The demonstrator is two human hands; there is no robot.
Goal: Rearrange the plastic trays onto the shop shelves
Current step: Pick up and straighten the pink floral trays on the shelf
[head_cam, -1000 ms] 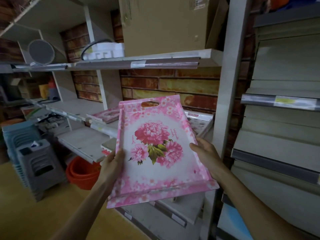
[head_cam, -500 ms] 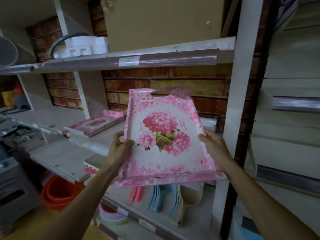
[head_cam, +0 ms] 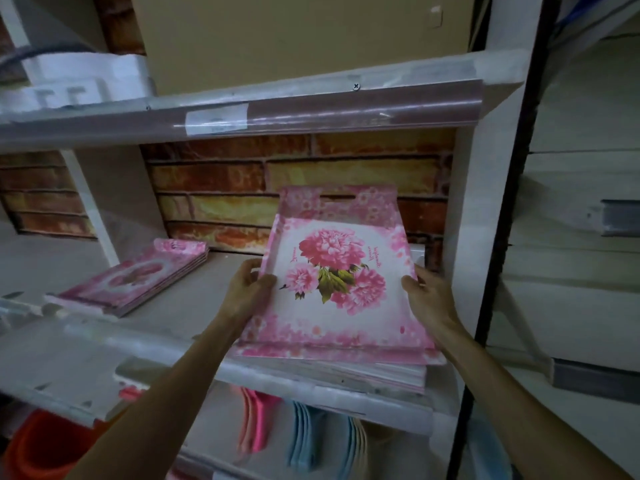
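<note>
The pink flowered tray (head_cam: 337, 289) is held over the right end of the middle shelf (head_cam: 166, 320), its near edge low above a stack of trays (head_cam: 363, 374) already lying there; whether that edge touches the stack cannot be told. The tray tilts up away from the person, with the slot handle at the far end near the brick wall (head_cam: 277, 181). Its long axis runs front to back, into the shelf.

The left hand (head_cam: 247, 289) grips the left rim about midway along, thumb on the printed face and fingers curled under. The right hand (head_cam: 427, 296) clasps the right rim the same way, so the tray lies between the two hands, about equally near each.

The coming move is probably to lower the far end and slide the tray square onto the stack, keeping clear of the white upright (head_cam: 485, 237) just beside the right hand.

A second pile of pink trays (head_cam: 138, 275) lies well apart to the left on the same shelf.
</note>
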